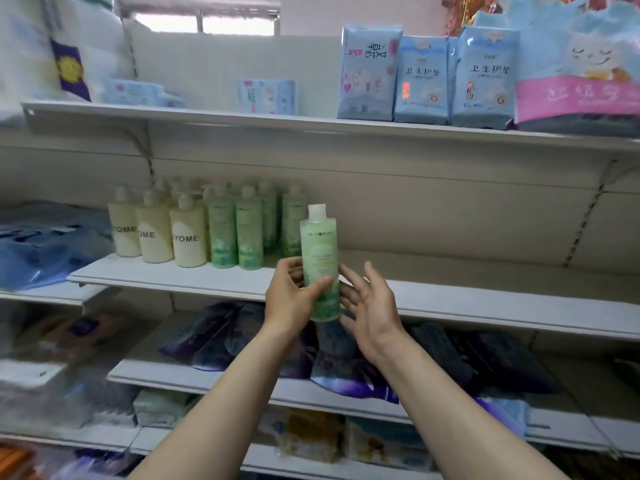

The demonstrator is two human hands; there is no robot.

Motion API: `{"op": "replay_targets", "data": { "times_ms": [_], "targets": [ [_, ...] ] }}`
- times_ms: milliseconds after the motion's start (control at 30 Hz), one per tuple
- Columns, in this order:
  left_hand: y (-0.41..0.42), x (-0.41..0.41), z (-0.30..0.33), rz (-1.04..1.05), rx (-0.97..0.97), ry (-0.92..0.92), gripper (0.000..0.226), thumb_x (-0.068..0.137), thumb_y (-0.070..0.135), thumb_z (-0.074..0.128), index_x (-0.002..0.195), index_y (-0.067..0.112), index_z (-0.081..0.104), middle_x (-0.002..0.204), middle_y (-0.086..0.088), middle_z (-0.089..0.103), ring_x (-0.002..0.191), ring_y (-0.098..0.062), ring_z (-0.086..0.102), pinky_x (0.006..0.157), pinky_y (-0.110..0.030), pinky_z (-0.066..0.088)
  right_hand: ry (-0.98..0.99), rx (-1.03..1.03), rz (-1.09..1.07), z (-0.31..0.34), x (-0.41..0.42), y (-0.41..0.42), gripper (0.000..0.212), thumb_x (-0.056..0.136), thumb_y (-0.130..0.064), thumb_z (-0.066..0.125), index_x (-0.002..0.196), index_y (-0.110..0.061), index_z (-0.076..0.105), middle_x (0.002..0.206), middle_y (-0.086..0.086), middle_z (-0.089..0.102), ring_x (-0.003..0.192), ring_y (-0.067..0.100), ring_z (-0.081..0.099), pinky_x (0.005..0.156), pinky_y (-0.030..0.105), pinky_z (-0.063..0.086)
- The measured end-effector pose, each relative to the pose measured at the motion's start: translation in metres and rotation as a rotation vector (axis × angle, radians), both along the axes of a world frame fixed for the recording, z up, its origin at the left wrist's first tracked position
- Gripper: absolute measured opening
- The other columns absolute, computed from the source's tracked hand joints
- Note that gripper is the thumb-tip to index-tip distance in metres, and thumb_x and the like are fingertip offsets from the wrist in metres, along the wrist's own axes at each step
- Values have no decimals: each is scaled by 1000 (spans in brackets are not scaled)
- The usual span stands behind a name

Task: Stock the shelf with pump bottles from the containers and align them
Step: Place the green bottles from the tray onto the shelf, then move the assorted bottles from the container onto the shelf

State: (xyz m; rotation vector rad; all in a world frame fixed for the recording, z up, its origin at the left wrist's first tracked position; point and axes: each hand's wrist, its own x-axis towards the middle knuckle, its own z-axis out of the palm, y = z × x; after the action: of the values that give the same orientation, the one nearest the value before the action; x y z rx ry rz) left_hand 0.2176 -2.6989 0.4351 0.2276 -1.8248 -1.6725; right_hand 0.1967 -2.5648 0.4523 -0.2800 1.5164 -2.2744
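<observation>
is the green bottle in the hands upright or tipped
Upright: the translucent green plastic bottle has its white cap on top and base down, held in the left hand.

Bright, even, soft daylight, cool in tone. Strongest source at top, behind the window (207,20), blown out to white. Faint shadows only: under the top shelf (242,116) and beneath the middle shelf (485,303), dimmer toward the bottom rows. No hard glare. Wide-angle bending of shelf lines, stronger toward the edges. Sharpest near centre on the held bottle (320,258); left edge and lower corners smeared, label print mostly unreadable.
</observation>
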Motion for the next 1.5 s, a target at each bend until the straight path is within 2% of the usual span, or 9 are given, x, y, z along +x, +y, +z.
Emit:
{"op": "replay_targets", "data": {
  "times_ms": [333, 567, 767, 900, 1100, 1200, 1300, 1400, 1500],
  "targets": [
    [-76, -51, -6, -20, -117, -40, 45, 82, 22, 79, 119, 29, 55, 111, 5, 70, 104, -12, 66, 95, -42, 54, 9, -24, 23, -2, -51, -74, 55, 104, -51, 32, 141, -18, 55, 137, 6, 62, 124, 17, 59, 111, 38, 43],
    [-107, -76, -3, 22, -239, -96, 41, 88, 24, 72, 126, 29, 58, 92, 16, 65, 76, 11, 61, 62, -7, 46, -1, -25, 15, -7, -84, -109, 43, 105, -48, 35, 129, -21, 58, 126, 1, 66, 112, 11, 64, 101, 34, 51],
    [-118, -89, -2, 94, -259, -126, 32, 92, 27, 67, 122, 18, 60, 100, 4, 67, 89, -13, 64, 74, -24, 49, -37, 25, -27, -10, -100, -133, 27, 103, -50, 42, 95, -33, 62, 88, -15, 72, 88, 2, 68, 82, 27, 55],
    [-122, -94, -4, 105, -270, -153, 36, 94, 28, 64, 126, 13, 58, 118, -8, 65, 105, -24, 62, 93, -41, 52, -34, 44, -26, -13, -107, -143, 27, 101, -52, 44, 93, -33, 61, 95, -13, 68, 95, 4, 66, 94, 32, 52],
    [-116, -93, -5, 159, -253, -186, 42, 94, 32, 63, 129, 9, 56, 121, -12, 62, 110, -28, 60, 96, -46, 50, -21, 56, 27, -9, -104, -143, 34, 103, -50, 40, 116, -25, 60, 108, -8, 66, 99, 5, 63, 91, 28, 50],
    [-105, -87, -3, 234, -192, -215, 60, 91, 38, 67, 137, 5, 49, 132, -13, 57, 123, -29, 53, 104, -47, 45, 29, 113, 30, -7, -95, -136, 32, 104, -49, 37, 125, -30, 53, 116, -8, 61, 108, 6, 58, 111, 37, 34],
    [-85, -79, 4, 311, -136, -156, 68, 89, 40, 68, 141, 4, 44, 141, -14, 50, 130, -28, 47, 111, -41, 39, 72, 141, -8, -2, -88, -114, 47, 104, -47, 38, 143, -21, 47, 147, 1, 48, 141, 18, 40, 119, 43, 23],
    [-49, -70, 12, 333, -93, -71, 65, 90, 42, 67, 141, 9, 43, 142, -10, 44, 128, -22, 46, 102, -25, 35, 88, 147, -64, 2, -86, -79, 58, 104, -44, 40, 153, -12, 37, 159, 7, 36, 147, 20, 33, 119, 43, 24],
    [-3, -62, 12, 321, -76, -25, 60, 91, 42, 66, 138, 11, 46, 139, -8, 46, 125, -19, 47, 102, -23, 35, 96, 145, -92, 1, -78, -34, 56, 104, -42, 41, 151, -11, 41, 158, 6, 39, 145, 19, 35, 120, 42, 25]
  ]
}}
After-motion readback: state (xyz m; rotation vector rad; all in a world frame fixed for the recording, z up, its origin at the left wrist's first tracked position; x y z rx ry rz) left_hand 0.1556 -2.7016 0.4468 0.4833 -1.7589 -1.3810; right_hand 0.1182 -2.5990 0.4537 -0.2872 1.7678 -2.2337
